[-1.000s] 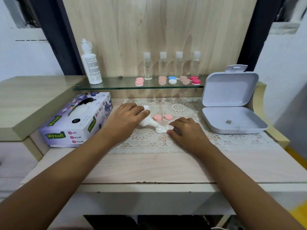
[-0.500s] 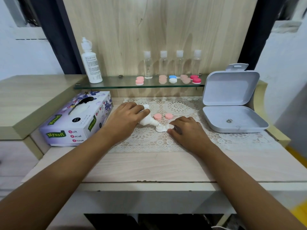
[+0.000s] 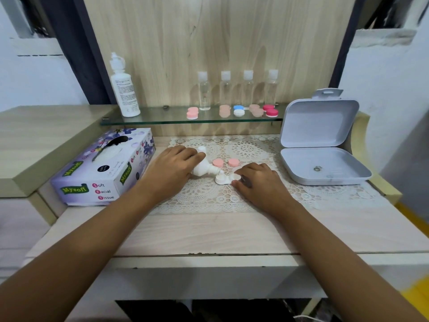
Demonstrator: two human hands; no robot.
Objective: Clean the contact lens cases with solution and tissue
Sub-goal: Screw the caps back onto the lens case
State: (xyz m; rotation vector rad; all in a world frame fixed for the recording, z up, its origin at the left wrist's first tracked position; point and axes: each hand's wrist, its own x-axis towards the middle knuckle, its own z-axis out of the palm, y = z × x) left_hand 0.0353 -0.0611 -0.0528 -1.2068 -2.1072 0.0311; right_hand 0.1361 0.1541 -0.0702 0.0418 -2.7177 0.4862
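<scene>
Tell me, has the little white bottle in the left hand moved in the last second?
No. The small white bottle stays put next to the pink caps, its nozzle at the white lens case, gripped by the left hand.

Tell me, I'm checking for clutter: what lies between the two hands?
Head view: the white solution bottle gripped by the left hand, its nozzle at the open white lens case that the right hand holds.

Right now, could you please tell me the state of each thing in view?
Lens case, uncapped, held by right hand.
Small bottle, tilted, nozzle at its left well, gripped by left hand.
Pink caps, off, lying on the mat.
Grey box, lid open.
Tissue box, open, tissue showing.
Shelf cases, capped.
</scene>
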